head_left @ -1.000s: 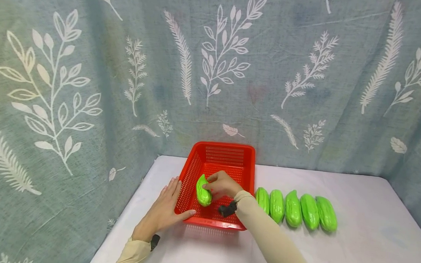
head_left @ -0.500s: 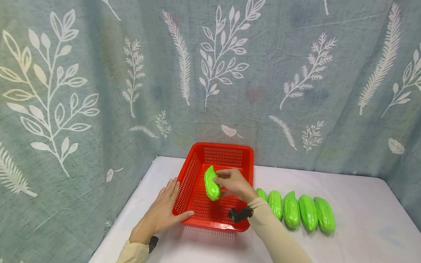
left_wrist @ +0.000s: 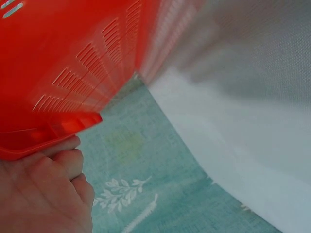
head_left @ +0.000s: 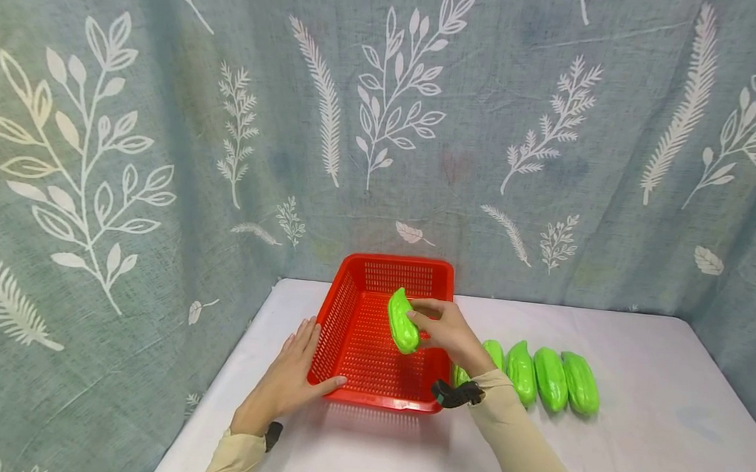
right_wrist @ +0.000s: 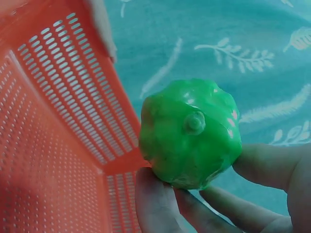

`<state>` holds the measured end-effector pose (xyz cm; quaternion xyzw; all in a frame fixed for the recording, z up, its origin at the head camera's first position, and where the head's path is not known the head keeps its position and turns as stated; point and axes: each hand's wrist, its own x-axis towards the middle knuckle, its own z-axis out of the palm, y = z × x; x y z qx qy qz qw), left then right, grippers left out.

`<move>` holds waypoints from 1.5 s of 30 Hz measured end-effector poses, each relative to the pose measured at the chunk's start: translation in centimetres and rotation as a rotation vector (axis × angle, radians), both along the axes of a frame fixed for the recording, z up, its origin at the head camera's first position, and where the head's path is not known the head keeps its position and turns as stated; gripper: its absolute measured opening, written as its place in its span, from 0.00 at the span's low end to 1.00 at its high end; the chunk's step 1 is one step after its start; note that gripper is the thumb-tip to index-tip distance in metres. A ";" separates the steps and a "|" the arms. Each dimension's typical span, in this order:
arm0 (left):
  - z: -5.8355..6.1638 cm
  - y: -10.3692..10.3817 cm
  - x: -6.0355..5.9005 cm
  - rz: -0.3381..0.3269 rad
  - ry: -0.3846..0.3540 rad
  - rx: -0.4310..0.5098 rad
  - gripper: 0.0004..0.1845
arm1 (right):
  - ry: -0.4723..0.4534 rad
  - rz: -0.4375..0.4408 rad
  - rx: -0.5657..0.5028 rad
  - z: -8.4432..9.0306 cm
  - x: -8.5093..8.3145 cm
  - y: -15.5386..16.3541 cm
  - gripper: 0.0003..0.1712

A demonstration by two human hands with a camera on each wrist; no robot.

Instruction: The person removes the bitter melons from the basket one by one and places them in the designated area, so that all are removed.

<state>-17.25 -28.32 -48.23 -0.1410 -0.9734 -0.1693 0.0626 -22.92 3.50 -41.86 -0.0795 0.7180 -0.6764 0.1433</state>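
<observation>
My right hand (head_left: pixel 448 332) pinches a bright green, ribbed bitter gourd (head_left: pixel 403 323) between thumb and fingers, raised over the right half of a red plastic basket (head_left: pixel 378 401). In the right wrist view the bitter gourd (right_wrist: pixel 194 131) points its blunt end with a small round nub at the camera. Along the basket's left side lies my left hand (head_left: pixel 287 377), fingers straight against the outer rim and thumb at the front corner. The left wrist view has the fingers (left_wrist: pixel 68 162) right beneath the basket rim (left_wrist: pixel 53 141).
To the right of the basket several more bitter gourds (head_left: pixel 550 380) lie in a row on the white tablecloth (head_left: pixel 657 422); my right forearm partly covers the nearest ones. A grey-green curtain (head_left: pixel 333 119) with white leaf prints hangs behind and on the left.
My right hand has moved right and slightly up with the bitter gourd, from the basket's left-middle to its right half. The left hand stays at the rim.
</observation>
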 end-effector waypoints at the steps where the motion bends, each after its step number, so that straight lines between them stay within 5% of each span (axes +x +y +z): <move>1: 0.0 0.0 0.0 0.002 -0.004 0.002 0.65 | 0.006 -0.011 0.003 0.0 0.1 0.2 0.25; 18: 0.0 0.0 0.2 0.008 -0.015 0.007 0.65 | 0.079 -0.140 0.030 0.1 1.5 5.7 0.29; 45: -0.1 -0.1 0.1 0.003 -0.013 0.003 0.65 | 0.069 -0.366 0.114 -0.5 4.1 13.4 0.35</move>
